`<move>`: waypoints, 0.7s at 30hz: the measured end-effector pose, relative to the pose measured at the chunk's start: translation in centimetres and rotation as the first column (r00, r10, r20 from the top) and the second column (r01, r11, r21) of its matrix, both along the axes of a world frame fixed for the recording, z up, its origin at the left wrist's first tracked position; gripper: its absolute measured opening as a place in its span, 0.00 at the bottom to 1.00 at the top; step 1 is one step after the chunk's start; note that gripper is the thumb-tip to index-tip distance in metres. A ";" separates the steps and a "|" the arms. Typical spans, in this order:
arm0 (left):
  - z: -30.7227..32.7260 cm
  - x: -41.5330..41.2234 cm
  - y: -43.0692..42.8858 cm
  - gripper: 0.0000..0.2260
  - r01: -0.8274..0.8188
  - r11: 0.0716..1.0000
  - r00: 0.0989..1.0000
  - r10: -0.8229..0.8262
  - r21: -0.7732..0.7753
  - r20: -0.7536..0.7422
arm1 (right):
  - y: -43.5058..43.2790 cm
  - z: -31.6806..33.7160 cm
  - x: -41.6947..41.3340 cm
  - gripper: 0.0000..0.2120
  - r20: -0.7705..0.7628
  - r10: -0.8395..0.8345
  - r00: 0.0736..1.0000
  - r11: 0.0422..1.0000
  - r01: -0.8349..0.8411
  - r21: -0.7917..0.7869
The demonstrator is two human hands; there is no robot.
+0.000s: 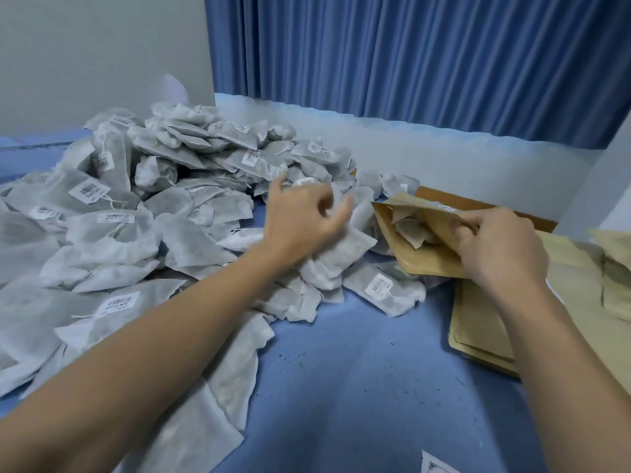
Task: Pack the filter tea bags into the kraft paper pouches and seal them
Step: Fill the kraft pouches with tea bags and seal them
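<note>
A large heap of grey filter tea bags with white barcode tags covers the left and middle of the blue surface. My right hand grips the mouth of an open kraft paper pouch, and tea bags show inside it. My left hand hovers over the heap just left of the pouch, blurred, fingers loosely curled, with nothing plainly held.
A stack of flat kraft pouches lies under and right of the held pouch, with more pouches at the far right. A blue curtain and grey wall stand behind. Blue surface lies in front.
</note>
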State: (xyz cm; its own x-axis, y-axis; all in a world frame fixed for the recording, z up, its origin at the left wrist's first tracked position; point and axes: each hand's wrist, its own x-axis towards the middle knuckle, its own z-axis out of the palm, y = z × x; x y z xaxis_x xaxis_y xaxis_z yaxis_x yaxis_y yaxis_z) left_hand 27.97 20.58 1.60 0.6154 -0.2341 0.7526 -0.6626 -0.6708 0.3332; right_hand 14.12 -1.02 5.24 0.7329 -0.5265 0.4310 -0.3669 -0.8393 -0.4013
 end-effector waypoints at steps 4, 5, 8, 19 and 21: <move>2.3 5.3 -0.8 0.21 -0.178 0.982 0.953 0.157 -0.059 -0.260 | -0.5 0.0 0.2 0.11 0.009 -0.028 1.000 0.999 0.028 -0.024; 1.5 6.6 -1.3 0.32 -0.128 0.990 0.848 0.143 0.065 -0.511 | -0.6 0.0 0.1 0.10 0.011 -0.036 0.999 0.999 0.037 -0.028; -1.9 7.3 -2.8 0.48 0.031 0.973 0.616 0.162 0.230 -0.771 | -0.8 0.0 0.0 0.10 0.033 -0.046 0.998 0.999 0.046 -0.020; -1.1 -1.9 -8.5 0.09 0.159 0.983 0.821 -0.080 0.090 -0.566 | -1.1 2.9 -3.9 0.13 0.164 -0.089 0.982 0.973 0.122 -0.198; 0.0 -3.5 -8.3 0.05 0.015 1.000 0.903 -0.025 -0.026 -0.430 | -1.4 2.9 -5.1 0.12 0.158 -0.107 0.982 0.963 0.142 -0.231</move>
